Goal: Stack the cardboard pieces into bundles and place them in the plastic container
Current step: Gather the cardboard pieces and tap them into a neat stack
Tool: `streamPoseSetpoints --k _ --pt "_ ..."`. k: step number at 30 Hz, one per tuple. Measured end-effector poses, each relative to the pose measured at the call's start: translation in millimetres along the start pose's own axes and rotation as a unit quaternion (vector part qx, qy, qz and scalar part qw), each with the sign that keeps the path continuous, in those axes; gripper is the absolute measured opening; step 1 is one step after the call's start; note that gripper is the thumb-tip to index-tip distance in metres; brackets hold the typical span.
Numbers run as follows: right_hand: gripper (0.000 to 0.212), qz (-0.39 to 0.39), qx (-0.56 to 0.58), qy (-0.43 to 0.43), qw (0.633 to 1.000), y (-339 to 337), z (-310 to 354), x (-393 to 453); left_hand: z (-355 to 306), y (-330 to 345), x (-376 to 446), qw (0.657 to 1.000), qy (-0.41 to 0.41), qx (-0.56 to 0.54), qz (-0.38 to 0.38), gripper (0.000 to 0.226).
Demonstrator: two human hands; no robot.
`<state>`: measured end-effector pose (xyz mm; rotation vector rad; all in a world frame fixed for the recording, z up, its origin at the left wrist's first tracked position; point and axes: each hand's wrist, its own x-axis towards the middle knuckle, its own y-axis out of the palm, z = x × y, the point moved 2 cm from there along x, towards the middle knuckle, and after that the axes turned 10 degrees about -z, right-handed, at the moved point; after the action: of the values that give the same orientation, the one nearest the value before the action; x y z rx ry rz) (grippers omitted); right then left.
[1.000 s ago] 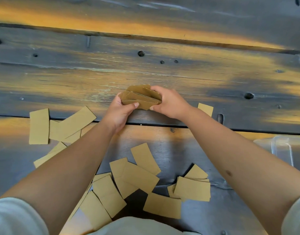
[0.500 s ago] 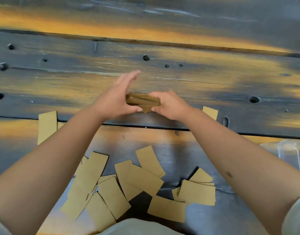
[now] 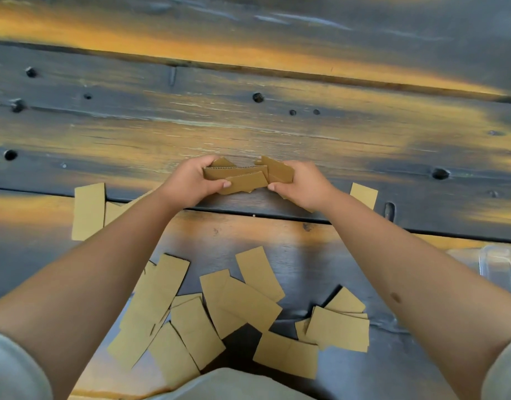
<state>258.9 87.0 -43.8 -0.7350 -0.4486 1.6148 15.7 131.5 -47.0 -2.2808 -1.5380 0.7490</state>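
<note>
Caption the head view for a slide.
Both hands, left hand and right hand, grip an uneven bundle of brown cardboard pieces above a dark wooden table.

A workshop-type setting is suggested, possibly a workbench: a worn plank surface (image 3: 277, 134) with dark paint rubbed through to bare wood, bolt holes (image 3: 257, 97) and gaps between boards is seen. Cut cardboard pieces (image 3: 250, 303) are scattered on it.

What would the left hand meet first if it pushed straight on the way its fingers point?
Likely the right hand, gripping the other end of the same cardboard bundle that the left hand holds; depth unclear.
</note>
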Motion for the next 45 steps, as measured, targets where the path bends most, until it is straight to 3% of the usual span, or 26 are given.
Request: streamPoseSetpoints --k 4,8,15,20,23,26,28,30,31,33,38,41,45 --pt "0.014 0.021 -0.064 0.008 0.998 1.7 -6.2 -4.2 4.8 12.6 -4.7 1.0 0.007 -0.01 0.029 0.026" --pt "0.052 0.045 -0.047 0.029 0.997 0.0 -6.0 -4.8 2.3 25.5 -5.4 1.0 0.015 -0.015 0.019 0.032" --pt "0.019 0.037 0.012 0.034 0.999 -20.9 -1.9 1.7 0.4 31.8 -0.5 0.999 0.024 0.025 -0.008 0.035" --pt "0.03 0.001 0.047 0.018 0.999 -36.8 9.2 12.2 2.9 35.4 1.7 0.999 0.041 0.016 0.019 0.031" --pt "0.038 0.014 0.036 0.009 0.999 -24.9 15.6 21.8 1.1 45.6 7.1 0.995 0.083 0.053 -0.015 0.032" --pt "0.043 0.055 0.049 0.04 0.996 -4.6 20.1 23.6 2.1 53.6 8.9 0.996 0.034 0.041 -0.072 0.053" --pt "0.039 0.086 0.045 0.067 0.993 6.3 18.5 20.8 2.1 55.6 7.5 0.997 0.018 -0.003 -0.07 0.083" --pt "0.056 0.107 -0.004 0.052 0.993 13.6 18.0 17.0 1.3 54.3 6.3 0.995 0.073 0.01 -0.073 0.108" --pt "0.067 0.114 -0.03 0.037 0.992 16.7 18.6 15.8 -0.2 54.0 6.2 0.99 0.117 0.038 -0.075 0.11" --pt "0.08 0.122 -0.072 0.006 0.99 22.5 19.4 15.9 -5.0 54.9 6.4 0.978 0.18 0.09 -0.061 0.097" --pt "0.054 0.038 -0.119 -0.03 0.992 17.5 9.8 14.2 -5.5 54.6 4.9 0.972 0.168 0.159 -0.035 0.028" --pt "0.057 -0.029 -0.206 -0.056 0.977 3.9 -4.9 2.8 -6.8 54.4 6.1 0.978 0.133 0.155 -0.037 0.025" --pt "0.049 -0.07 -0.258 -0.012 0.963 -6.2 -19.8 -7.9 -12.3 56.8 12.8 0.98 0.105 0.162 -0.049 0.03"
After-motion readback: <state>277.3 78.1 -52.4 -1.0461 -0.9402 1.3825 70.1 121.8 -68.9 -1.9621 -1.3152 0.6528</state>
